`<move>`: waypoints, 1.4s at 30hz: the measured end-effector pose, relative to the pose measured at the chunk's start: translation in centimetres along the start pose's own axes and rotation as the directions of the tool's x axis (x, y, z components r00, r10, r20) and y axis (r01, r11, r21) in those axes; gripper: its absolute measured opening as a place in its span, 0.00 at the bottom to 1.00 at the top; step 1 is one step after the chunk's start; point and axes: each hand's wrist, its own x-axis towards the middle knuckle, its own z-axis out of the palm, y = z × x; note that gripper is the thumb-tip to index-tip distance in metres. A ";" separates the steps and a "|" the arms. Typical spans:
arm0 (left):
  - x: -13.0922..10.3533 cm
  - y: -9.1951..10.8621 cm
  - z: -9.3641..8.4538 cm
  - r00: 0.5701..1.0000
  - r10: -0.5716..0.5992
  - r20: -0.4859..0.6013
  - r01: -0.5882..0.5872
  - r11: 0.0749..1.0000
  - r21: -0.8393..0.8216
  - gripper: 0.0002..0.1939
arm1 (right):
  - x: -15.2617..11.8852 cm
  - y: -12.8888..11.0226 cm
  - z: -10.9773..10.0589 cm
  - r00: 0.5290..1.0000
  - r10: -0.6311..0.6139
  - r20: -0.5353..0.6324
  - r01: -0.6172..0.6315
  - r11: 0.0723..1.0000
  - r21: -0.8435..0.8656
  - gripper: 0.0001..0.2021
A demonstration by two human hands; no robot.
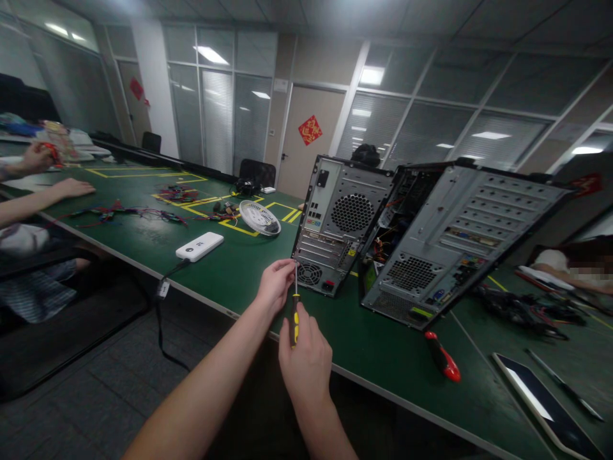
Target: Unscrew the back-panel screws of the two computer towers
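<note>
My right hand [306,348] is wrapped round the black and yellow handle of a screwdriver [295,313], whose shaft points up and away from me. The shaft's tip meets the lower left edge of the back of a computer case [318,246]. Beside that tip, my left hand [276,284] is closed in a pinch against the case edge. What its fingertips hold, if anything, is too small to make out. The case stands upright on the green table, with its fan grille and ports facing me.
A second computer case [431,243] with an exposed interior stands to the right. A red-handled tool [443,358], a tablet [546,402] and a pen [565,383] lie front right. Leftward are a white power bank [200,246], a white dish [258,217] and another person's hand [71,188].
</note>
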 end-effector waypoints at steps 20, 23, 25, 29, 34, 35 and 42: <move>0.0 0.3 0.4 0.999 -0.029 -0.038 0.028 0.999 -0.017 0.15 | 0.5 -0.4 0.0 0.999 0.017 0.035 -0.017 1.000 0.001 0.19; 0.1 0.2 0.5 0.998 -0.029 -0.049 0.028 0.999 -0.014 0.16 | 0.6 -0.5 -0.2 0.999 0.025 0.041 -0.025 1.000 -0.003 0.18; 0.1 0.2 0.5 0.998 -0.030 -0.053 0.029 1.000 -0.011 0.16 | 0.7 -0.6 -0.2 0.999 0.032 0.042 -0.032 0.999 -0.009 0.18; 0.0 0.2 0.5 0.999 -0.028 -0.046 0.028 1.000 -0.012 0.16 | 0.9 -0.8 -0.3 0.998 0.036 0.052 -0.035 0.999 -0.013 0.18; 0.0 0.3 0.4 0.998 -0.030 -0.055 0.030 1.000 -0.010 0.15 | 1.0 -1.0 -0.7 0.996 0.049 0.074 -0.048 0.999 -0.006 0.18; 0.0 0.3 0.4 0.998 -0.029 -0.056 0.029 1.000 -0.007 0.15 | 1.1 -1.0 -0.7 0.996 0.050 0.076 -0.050 0.999 -0.002 0.18; 0.1 0.3 0.4 0.999 -0.012 -0.051 0.012 1.000 0.013 0.13 | 1.4 -1.2 -1.0 0.995 0.063 0.078 -0.063 0.998 0.001 0.18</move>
